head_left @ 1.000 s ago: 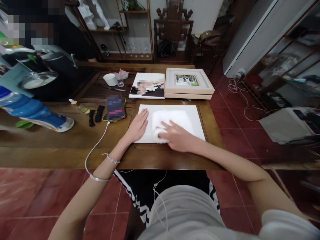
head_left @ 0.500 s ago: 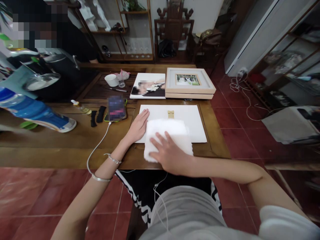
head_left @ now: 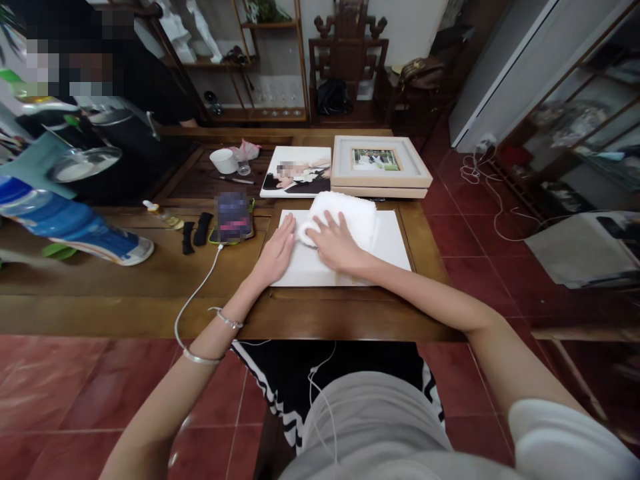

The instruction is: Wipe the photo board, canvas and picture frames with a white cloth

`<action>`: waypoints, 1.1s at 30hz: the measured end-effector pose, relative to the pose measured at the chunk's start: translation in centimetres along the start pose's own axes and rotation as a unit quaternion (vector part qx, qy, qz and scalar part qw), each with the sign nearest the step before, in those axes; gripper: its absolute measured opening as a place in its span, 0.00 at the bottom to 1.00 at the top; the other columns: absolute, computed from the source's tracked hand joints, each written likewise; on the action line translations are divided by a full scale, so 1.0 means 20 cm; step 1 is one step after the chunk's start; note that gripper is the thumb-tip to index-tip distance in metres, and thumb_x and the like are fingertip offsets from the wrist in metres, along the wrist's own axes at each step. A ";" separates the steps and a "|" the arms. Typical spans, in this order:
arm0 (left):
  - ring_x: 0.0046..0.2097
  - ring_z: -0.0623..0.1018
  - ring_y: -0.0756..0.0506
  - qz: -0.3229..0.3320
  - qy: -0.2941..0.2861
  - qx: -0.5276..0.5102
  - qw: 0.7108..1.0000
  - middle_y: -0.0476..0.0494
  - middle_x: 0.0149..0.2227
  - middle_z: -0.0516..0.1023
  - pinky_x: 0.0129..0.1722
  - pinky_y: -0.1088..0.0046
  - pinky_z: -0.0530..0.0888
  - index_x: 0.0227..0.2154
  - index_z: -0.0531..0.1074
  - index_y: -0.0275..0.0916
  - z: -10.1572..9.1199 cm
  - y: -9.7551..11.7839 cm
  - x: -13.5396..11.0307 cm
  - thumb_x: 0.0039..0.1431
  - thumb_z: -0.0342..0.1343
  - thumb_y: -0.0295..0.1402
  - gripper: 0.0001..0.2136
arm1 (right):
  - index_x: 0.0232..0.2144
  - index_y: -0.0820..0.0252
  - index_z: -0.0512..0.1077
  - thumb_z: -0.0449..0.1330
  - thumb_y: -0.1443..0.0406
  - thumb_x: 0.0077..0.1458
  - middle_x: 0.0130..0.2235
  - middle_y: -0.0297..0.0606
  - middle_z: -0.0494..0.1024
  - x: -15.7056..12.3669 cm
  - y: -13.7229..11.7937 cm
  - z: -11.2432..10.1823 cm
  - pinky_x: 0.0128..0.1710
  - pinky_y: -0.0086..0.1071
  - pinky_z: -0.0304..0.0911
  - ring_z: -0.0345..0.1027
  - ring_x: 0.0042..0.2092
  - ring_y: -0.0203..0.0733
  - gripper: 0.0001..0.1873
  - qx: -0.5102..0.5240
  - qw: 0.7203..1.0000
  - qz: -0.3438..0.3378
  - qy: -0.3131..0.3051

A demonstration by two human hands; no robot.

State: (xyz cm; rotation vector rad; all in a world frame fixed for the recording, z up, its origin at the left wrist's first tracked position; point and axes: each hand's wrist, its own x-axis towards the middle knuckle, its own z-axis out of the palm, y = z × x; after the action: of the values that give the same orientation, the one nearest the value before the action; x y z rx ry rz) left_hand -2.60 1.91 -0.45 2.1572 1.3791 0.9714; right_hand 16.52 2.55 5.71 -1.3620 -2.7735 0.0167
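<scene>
A white flat board (head_left: 390, 250) lies on the wooden table (head_left: 150, 280) in front of me. My left hand (head_left: 274, 253) rests flat on its left edge, fingers stretched out. My right hand (head_left: 334, 241) presses a folded white cloth (head_left: 350, 212) onto the far half of the board, fingers spread over it.
Behind the board lie a photo print (head_left: 297, 172) and a stacked framed picture (head_left: 377, 165). A phone (head_left: 231, 216) on a white cable, two black items, a small bottle and a white cup (head_left: 222, 160) sit to the left. Another person stands at far left. Cables trail on the red floor.
My right hand has pushed the white cloth from the board's near edge up to its far edge. The left hand has stayed on the board's left side.
</scene>
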 end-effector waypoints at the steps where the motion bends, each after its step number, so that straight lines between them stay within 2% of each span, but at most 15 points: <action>1: 0.70 0.54 0.44 -0.004 0.022 -0.016 1.000 0.38 0.69 0.53 0.68 0.59 0.50 0.66 0.56 0.37 -0.01 0.02 0.00 0.71 0.33 0.48 0.29 | 0.58 0.62 0.66 0.49 0.75 0.57 0.66 0.55 0.59 0.00 -0.03 0.01 0.62 0.66 0.40 0.45 0.68 0.65 0.26 -0.003 1.000 -0.008 -0.006; 4: 0.70 0.54 0.44 -0.001 0.064 -0.051 0.997 0.38 0.69 0.53 0.69 0.62 0.50 0.67 0.55 0.35 -0.03 0.06 -0.01 0.71 0.30 0.48 0.30 | 0.56 0.61 0.69 0.52 0.74 0.58 0.66 0.55 0.57 -0.08 -0.14 0.04 0.63 0.66 0.38 0.43 0.68 0.67 0.24 0.012 0.994 -0.105 -0.011; 7: 0.69 0.55 0.43 0.002 0.073 -0.060 0.996 0.38 0.68 0.55 0.68 0.61 0.51 0.66 0.56 0.34 -0.03 0.07 -0.02 0.71 0.28 0.50 0.32 | 0.52 0.59 0.72 0.51 0.72 0.60 0.65 0.53 0.61 -0.24 -0.21 0.03 0.62 0.65 0.41 0.46 0.68 0.66 0.21 0.035 0.976 -0.213 0.007; 9: 0.69 0.57 0.43 -0.008 0.068 -0.058 0.996 0.38 0.68 0.57 0.68 0.61 0.53 0.66 0.57 0.35 -0.02 0.06 -0.01 0.70 0.28 0.50 0.32 | 0.50 0.57 0.73 0.51 0.72 0.60 0.65 0.50 0.63 -0.36 -0.22 -0.01 0.62 0.64 0.44 0.47 0.67 0.64 0.20 0.045 0.968 -0.248 -0.006; 12: 0.68 0.59 0.42 -0.025 0.034 -0.034 0.999 0.37 0.67 0.58 0.67 0.60 0.54 0.65 0.58 0.36 -0.01 0.04 -0.01 0.70 0.31 0.51 0.31 | 0.50 0.58 0.73 0.53 0.71 0.57 0.63 0.49 0.65 -0.49 -0.22 -0.06 0.63 0.61 0.46 0.50 0.67 0.63 0.19 0.057 0.973 -0.219 -0.040; 15: 0.68 0.59 0.39 -0.010 -0.013 0.009 1.000 0.36 0.66 0.61 0.67 0.53 0.54 0.63 0.63 0.36 0.00 0.02 0.00 0.69 0.39 0.49 0.28 | 0.51 0.62 0.72 0.52 0.72 0.57 0.63 0.51 0.66 -0.50 -0.18 -0.09 0.63 0.59 0.47 0.51 0.66 0.63 0.21 0.051 0.988 -0.136 -0.049; 19: 0.67 0.60 0.38 0.001 -0.031 0.032 0.999 0.34 0.64 0.64 0.66 0.49 0.55 0.59 0.67 0.35 0.00 0.01 0.00 0.67 0.43 0.42 0.24 | 0.52 0.64 0.69 0.50 0.75 0.54 0.58 0.53 0.71 -0.32 -0.05 -0.11 0.63 0.53 0.49 0.54 0.65 0.59 0.23 0.040 0.998 -0.039 -0.041; 22: 0.67 0.60 0.38 0.007 -0.030 0.030 0.999 0.36 0.64 0.64 0.66 0.49 0.55 0.59 0.67 0.37 0.00 0.01 0.01 0.67 0.43 0.40 0.22 | 0.51 0.64 0.68 0.49 0.74 0.54 0.48 0.53 0.77 -0.10 0.05 -0.12 0.56 0.50 0.57 0.63 0.59 0.58 0.22 0.038 0.999 -0.014 -0.025; 25: 0.65 0.64 0.37 0.011 -0.032 0.040 0.999 0.37 0.62 0.68 0.65 0.49 0.58 0.56 0.69 0.38 -0.01 0.02 0.01 0.67 0.43 0.39 0.21 | 0.48 0.63 0.68 0.47 0.73 0.56 0.45 0.53 0.77 0.12 0.06 -0.12 0.46 0.46 0.63 0.71 0.49 0.57 0.19 0.040 0.999 -0.027 0.011; 28: 0.57 0.73 0.36 0.009 -0.028 0.051 0.998 0.36 0.53 0.75 0.61 0.51 0.65 0.50 0.73 0.37 -0.01 0.02 0.01 0.66 0.43 0.38 0.18 | 0.46 0.61 0.68 0.48 0.72 0.55 0.44 0.52 0.77 0.31 0.01 -0.10 0.41 0.42 0.63 0.72 0.45 0.55 0.18 0.055 0.995 -0.081 0.006; 31: 0.50 0.76 0.36 0.002 -0.017 0.051 0.999 0.35 0.47 0.78 0.55 0.54 0.71 0.44 0.75 0.36 -0.02 0.03 0.01 0.65 0.45 0.37 0.16 | 0.47 0.61 0.67 0.47 0.74 0.53 0.44 0.51 0.77 0.40 -0.04 -0.08 0.41 0.40 0.62 0.71 0.45 0.54 0.19 0.073 0.991 -0.113 -0.013; 33: 0.50 0.76 0.36 0.004 -0.017 0.049 0.999 0.36 0.47 0.78 0.55 0.54 0.70 0.44 0.75 0.37 -0.02 0.04 0.01 0.65 0.45 0.37 0.16 | 0.47 0.61 0.67 0.46 0.74 0.53 0.45 0.51 0.76 0.39 -0.03 -0.07 0.43 0.42 0.61 0.70 0.46 0.54 0.20 0.079 0.991 -0.111 -0.014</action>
State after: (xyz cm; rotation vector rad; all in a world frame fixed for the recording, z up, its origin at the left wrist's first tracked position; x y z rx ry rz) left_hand -2.30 1.76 0.36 2.2414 1.4321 0.8834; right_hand 11.26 8.34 7.36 -1.0215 -2.8581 0.2415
